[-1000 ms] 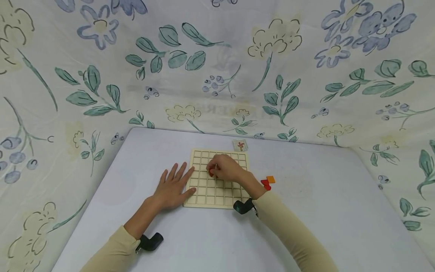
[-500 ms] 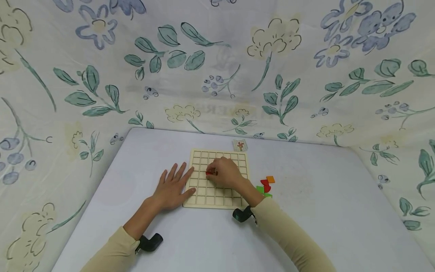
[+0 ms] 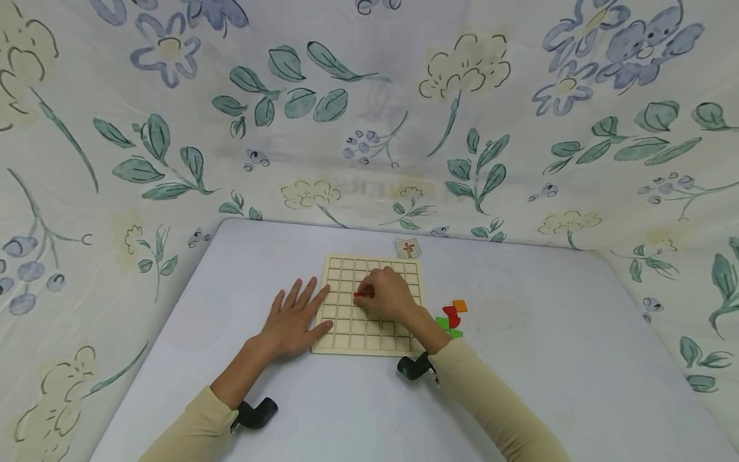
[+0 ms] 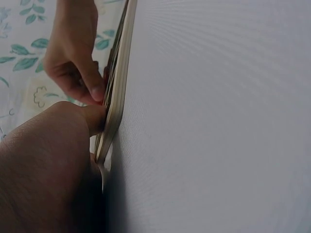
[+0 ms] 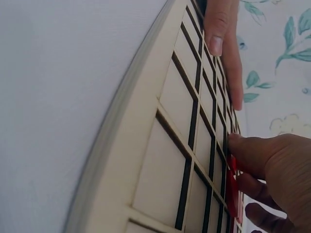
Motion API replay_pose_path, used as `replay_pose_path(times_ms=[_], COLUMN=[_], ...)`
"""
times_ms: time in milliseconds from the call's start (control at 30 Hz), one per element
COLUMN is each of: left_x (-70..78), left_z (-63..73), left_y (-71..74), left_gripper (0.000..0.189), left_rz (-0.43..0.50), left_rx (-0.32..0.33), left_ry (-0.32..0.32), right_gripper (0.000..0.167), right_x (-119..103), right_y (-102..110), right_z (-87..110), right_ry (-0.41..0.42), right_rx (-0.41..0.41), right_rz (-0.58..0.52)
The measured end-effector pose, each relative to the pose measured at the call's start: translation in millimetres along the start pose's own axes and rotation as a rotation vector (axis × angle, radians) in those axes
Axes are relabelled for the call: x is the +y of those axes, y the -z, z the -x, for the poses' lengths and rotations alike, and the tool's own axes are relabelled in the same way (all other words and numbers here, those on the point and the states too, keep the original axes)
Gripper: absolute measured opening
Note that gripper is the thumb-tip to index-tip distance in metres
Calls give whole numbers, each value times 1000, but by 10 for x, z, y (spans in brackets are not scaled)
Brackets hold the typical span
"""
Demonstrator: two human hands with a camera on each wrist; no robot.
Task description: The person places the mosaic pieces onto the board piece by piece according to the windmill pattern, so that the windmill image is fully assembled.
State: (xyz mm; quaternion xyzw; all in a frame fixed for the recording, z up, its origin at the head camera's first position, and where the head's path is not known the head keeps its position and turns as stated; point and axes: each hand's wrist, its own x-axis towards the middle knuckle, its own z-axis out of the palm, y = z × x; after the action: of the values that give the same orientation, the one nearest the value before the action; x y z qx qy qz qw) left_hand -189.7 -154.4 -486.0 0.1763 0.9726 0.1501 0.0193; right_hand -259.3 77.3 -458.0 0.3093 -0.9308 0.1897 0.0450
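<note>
A pale wooden grid board (image 3: pixel 340 343) with square recesses lies on the table. My left hand (image 3: pixel 291 324) rests with spread fingers at its left edge, fingertips and thumb on the border. My right hand (image 3: pixel 385 294) is over the middle of the board and pinches a small flat red piece (image 3: pixel 360 294) between thumb and fingers. Red also shows beneath the right fingertips in the right wrist view, where the red piece (image 5: pixel 232 194) is right at the grid. The right hand hides several squares. In the left wrist view, my left thumb (image 4: pixel 97 119) overlaps the board's edge.
Right of the board lie loose red pieces (image 3: pixel 454 321), an orange square piece (image 3: pixel 459 306) and green pieces (image 3: pixel 442 323). A small card with a red figure on a grid (image 3: pixel 408 248) lies behind the board. A floral cloth (image 3: pixel 369 128) rises behind the white table (image 3: pixel 548 333).
My right hand has shifted slightly right and toward me, turning the red piece flatter. Green pieces have come out from behind the right forearm. The left hand has stayed in place.
</note>
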Motion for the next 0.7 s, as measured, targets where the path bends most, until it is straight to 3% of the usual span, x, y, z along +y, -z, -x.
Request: replay_pose_path(times_ms=[200,400,700], left_x=[0,8,17], left_z=[0,-5,-10], left_y=[5,-7,-11], left_gripper=[75,76,76], left_rz=[-1,-1,0], left_rx=[-4,-12,-12], left_ry=[4,23,32], right_gripper=[19,11,12], right_x=[44,158,233], right_y=[39,99,165], right_z=[43,146,310], right_ry=[-3,-27,-131], right_rx=[17,70,51], right_rz=[-46,-86,-119])
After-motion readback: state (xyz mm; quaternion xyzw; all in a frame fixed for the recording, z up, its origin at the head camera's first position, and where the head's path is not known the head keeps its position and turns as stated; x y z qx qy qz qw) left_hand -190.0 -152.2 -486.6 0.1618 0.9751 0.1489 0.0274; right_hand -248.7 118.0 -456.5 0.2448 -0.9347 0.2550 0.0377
